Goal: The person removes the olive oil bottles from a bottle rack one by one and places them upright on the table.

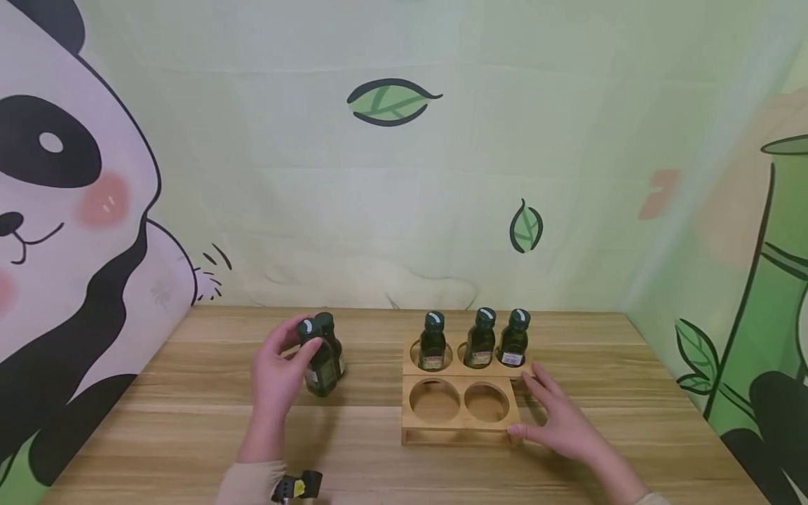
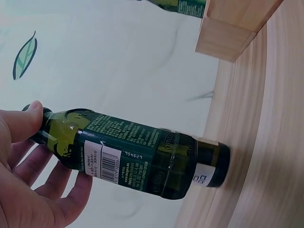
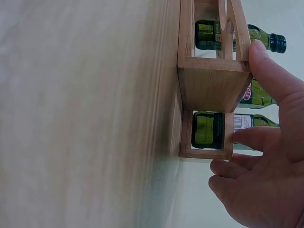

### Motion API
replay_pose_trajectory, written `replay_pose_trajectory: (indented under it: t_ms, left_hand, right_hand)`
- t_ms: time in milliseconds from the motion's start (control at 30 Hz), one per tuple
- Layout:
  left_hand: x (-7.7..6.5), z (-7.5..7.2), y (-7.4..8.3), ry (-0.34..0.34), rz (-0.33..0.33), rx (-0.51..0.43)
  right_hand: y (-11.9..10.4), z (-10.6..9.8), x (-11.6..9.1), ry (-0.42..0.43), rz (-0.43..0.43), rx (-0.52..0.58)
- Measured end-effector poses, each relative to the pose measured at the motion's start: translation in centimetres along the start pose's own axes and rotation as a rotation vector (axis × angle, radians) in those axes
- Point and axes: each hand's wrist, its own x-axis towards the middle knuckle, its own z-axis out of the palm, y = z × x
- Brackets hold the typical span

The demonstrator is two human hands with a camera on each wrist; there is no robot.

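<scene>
My left hand (image 1: 278,368) pinches a dark green glass bottle (image 1: 322,372) near its cap. The left wrist view shows the bottle's label and white barcode (image 2: 102,161). A second bottle (image 2: 221,164) stands close behind it, mostly hidden. My right hand (image 1: 562,417) touches the right side of a wooden rack (image 1: 461,375), thumb at the front corner and fingers by the back row. Three similar bottles stand in the rack's back row: left (image 1: 433,342), middle (image 1: 481,340) and right (image 1: 514,340). Two round front holes (image 1: 435,400) hold no bottle.
The rack stands on a wood-grain table (image 1: 366,456), right of the held bottle. Behind the table hangs a pale green cloth (image 1: 303,210) printed with leaves and a panda. A small black device (image 1: 298,485) sits at my left wrist.
</scene>
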Motion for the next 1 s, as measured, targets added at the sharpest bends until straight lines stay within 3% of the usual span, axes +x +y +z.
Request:
replay_pose_trajectory:
  t_ms: [533, 1000]
  left_hand:
    - [1.0, -1.5, -1.3, 0.064, -0.049, 0.009]
    - [2.1, -1.7, -2.1, 0.067, -0.117, 0.04]
  right_hand:
    - [0.0, -0.1, 0.0, -0.018, 0.011, 0.006]
    - [0.0, -0.1, 0.0, -0.012, 0.01, 0.002]
